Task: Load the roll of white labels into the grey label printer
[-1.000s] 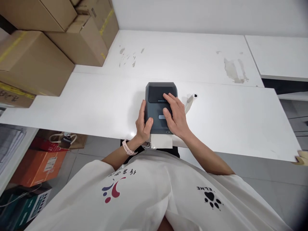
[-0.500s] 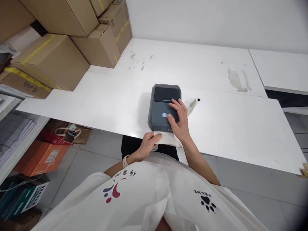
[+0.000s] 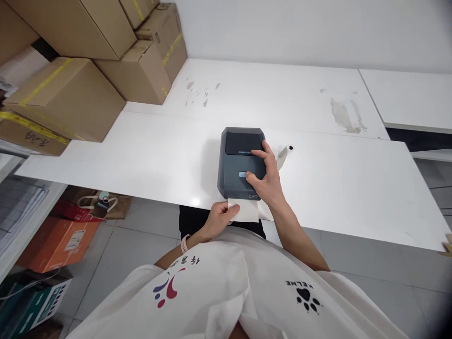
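A dark grey label printer (image 3: 233, 164) sits near the front edge of the white table. White label paper (image 3: 249, 213) sticks out from its front side, toward my body. My left hand (image 3: 219, 219) pinches the left edge of this paper between thumb and fingers. Against the right part of the printer rests my right hand (image 3: 270, 181), its thumb at the small pale window on the top and its fingers bent over the top and right edge. Part of the printer's right side is hidden by this hand.
A small white roll (image 3: 285, 153) lies right of the printer on the white table (image 3: 335, 188). Stacked cardboard boxes (image 3: 79, 101) fill the back left. An orange box (image 3: 58, 242) and bags stand on the floor at left. The wall is behind the table.
More of the paper shows in front of the printer, and my left hand has moved slightly toward my body with it. My right hand's fingers have shifted toward the printer's right edge.
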### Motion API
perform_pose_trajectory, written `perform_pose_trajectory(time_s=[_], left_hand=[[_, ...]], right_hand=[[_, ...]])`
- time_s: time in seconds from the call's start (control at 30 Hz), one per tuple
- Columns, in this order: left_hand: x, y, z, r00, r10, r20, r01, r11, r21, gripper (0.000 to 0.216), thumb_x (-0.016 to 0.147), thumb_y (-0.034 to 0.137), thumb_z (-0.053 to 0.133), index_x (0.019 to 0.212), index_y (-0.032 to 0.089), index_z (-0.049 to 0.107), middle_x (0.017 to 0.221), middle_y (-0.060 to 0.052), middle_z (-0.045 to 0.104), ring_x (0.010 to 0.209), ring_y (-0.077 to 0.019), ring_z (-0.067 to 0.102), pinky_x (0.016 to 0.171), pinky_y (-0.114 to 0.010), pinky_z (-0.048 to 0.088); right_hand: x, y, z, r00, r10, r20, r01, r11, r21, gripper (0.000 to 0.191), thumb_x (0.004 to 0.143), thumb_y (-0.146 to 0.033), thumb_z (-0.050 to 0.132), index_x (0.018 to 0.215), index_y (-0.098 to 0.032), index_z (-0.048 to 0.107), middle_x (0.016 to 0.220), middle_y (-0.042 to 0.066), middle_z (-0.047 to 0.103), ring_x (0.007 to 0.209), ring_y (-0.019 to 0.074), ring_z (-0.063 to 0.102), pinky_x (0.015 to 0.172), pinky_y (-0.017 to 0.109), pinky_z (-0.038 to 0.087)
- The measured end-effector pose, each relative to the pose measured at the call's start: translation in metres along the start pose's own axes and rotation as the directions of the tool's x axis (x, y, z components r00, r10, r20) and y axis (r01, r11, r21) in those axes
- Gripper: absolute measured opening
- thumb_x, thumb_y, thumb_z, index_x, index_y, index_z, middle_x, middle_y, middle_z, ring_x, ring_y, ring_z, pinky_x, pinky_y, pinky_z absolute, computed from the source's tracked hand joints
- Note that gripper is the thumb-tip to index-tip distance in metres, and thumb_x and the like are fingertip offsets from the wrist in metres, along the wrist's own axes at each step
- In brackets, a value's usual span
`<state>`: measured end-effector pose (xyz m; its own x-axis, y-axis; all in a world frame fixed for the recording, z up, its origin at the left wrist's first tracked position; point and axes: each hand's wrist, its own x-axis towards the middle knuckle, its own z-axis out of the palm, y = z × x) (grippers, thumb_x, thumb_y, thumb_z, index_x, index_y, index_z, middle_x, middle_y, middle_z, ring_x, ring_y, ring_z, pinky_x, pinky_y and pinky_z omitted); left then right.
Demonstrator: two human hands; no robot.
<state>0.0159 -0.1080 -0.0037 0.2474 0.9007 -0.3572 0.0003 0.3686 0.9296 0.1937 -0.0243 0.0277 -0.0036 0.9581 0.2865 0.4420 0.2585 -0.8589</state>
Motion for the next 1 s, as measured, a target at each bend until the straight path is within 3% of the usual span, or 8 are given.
perform_pose_trajectory(time_s=[0.1, 0.23, 0.3, 0.43, 0.63, 0.73, 0.87, 1.0], left_hand=[[-0.002, 0.0, -0.009, 0.971, 0.172, -0.164, -0.168, 0.985, 0.037, 0.057, 0.092, 0.061, 0.059, 0.055, 0.02, 0.046, 0.053, 0.004, 0.042, 0.053, -0.0101, 0.04, 0.054, -0.028, 0.035], [0.008, -0.003, -0.019, 0.755, 0.444, -0.482, -0.395, 0.895, 0.206, 0.04, 0.101, 0.056, 0.049, 0.114, 0.024, 0.07, 0.119, -0.008, 0.072, 0.109, -0.0215, 0.067, 0.093, -0.037, 0.054], [0.018, -0.005, -0.022, 0.787, 0.475, -0.394, -0.397, 0.878, 0.266, 0.055, 0.103, 0.058, 0.043, 0.15, 0.031, 0.049, 0.163, -0.008, 0.047, 0.151, -0.0248, 0.043, 0.122, -0.045, 0.039], [0.033, -0.003, -0.021, 0.843, 0.491, -0.219, -0.419, 0.855, 0.307, 0.066, 0.105, 0.061, 0.031, 0.165, 0.036, 0.024, 0.178, -0.002, 0.015, 0.166, -0.0237, 0.008, 0.135, -0.05, 0.013], [0.025, 0.02, 0.006, 0.663, 0.749, 0.018, -0.679, 0.591, 0.435, 0.064, 0.104, 0.064, 0.026, 0.162, 0.038, 0.033, 0.175, -0.002, 0.028, 0.165, -0.0285, 0.01, 0.135, -0.058, 0.003], [0.023, 0.023, 0.019, 0.583, 0.806, -0.098, -0.719, 0.569, 0.399, 0.065, 0.105, 0.058, 0.034, 0.165, 0.038, 0.023, 0.176, -0.003, 0.024, 0.164, -0.0292, 0.018, 0.135, -0.056, 0.01], [0.03, 0.012, 0.01, 0.666, 0.629, -0.401, -0.588, 0.773, 0.237, 0.064, 0.105, 0.054, 0.041, 0.164, 0.036, 0.025, 0.176, -0.004, 0.022, 0.164, -0.0264, 0.021, 0.133, -0.05, 0.024], [0.03, -0.001, -0.002, 0.832, 0.444, -0.333, -0.443, 0.893, 0.085, 0.067, 0.102, 0.059, 0.046, 0.162, 0.032, 0.032, 0.174, -0.008, 0.03, 0.16, -0.0282, 0.031, 0.129, -0.047, 0.034]], right_hand=[[-0.009, 0.01, 0.0, 1.0, -0.004, 0.011, 0.003, 0.998, 0.068, 0.06, 0.093, -0.045, 0.066, 0.148, -0.034, 0.045, 0.175, 0.008, 0.021, 0.162, 0.0299, 0.023, 0.126, 0.061, 0.031], [-0.037, 0.022, 0.009, 0.992, 0.097, -0.085, -0.074, 0.968, 0.241, 0.062, 0.104, -0.055, 0.046, 0.161, -0.036, 0.031, 0.173, 0.007, 0.029, 0.161, 0.026, 0.028, 0.127, 0.057, 0.033], [-0.051, 0.022, 0.014, 0.982, 0.138, -0.132, -0.099, 0.96, 0.263, 0.06, 0.106, -0.055, 0.04, 0.162, -0.037, 0.031, 0.172, 0.005, 0.032, 0.16, 0.0256, 0.03, 0.128, 0.056, 0.032], [-0.063, 0.013, 0.016, 0.986, 0.12, -0.118, -0.094, 0.973, 0.209, 0.064, 0.106, -0.058, 0.037, 0.165, -0.038, 0.025, 0.175, 0.003, 0.025, 0.163, 0.0261, 0.023, 0.131, 0.056, 0.027], [-0.06, 0.015, 0.007, 0.996, 0.085, -0.01, -0.082, 0.983, 0.163, 0.068, 0.106, -0.063, 0.031, 0.167, -0.038, 0.016, 0.178, 0.003, 0.015, 0.164, 0.0251, 0.016, 0.132, 0.057, 0.023], [-0.063, 0.018, 0.007, 0.996, 0.08, -0.029, -0.075, 0.984, 0.162, 0.066, 0.108, -0.059, 0.029, 0.168, -0.038, 0.01, 0.178, 0.004, 0.014, 0.164, 0.022, 0.016, 0.131, 0.055, 0.026], [-0.069, 0.014, 0.009, 0.995, 0.101, -0.017, -0.097, 0.983, 0.154, 0.065, 0.109, -0.053, 0.031, 0.168, -0.038, 0.008, 0.178, 0.003, 0.013, 0.164, 0.0204, 0.016, 0.131, 0.053, 0.028], [-0.07, 0.01, 0.01, 0.995, 0.098, -0.024, -0.093, 0.982, 0.163, 0.067, 0.107, -0.054, 0.036, 0.167, -0.038, 0.01, 0.178, 0.003, 0.013, 0.165, 0.0214, 0.015, 0.132, 0.054, 0.025]])
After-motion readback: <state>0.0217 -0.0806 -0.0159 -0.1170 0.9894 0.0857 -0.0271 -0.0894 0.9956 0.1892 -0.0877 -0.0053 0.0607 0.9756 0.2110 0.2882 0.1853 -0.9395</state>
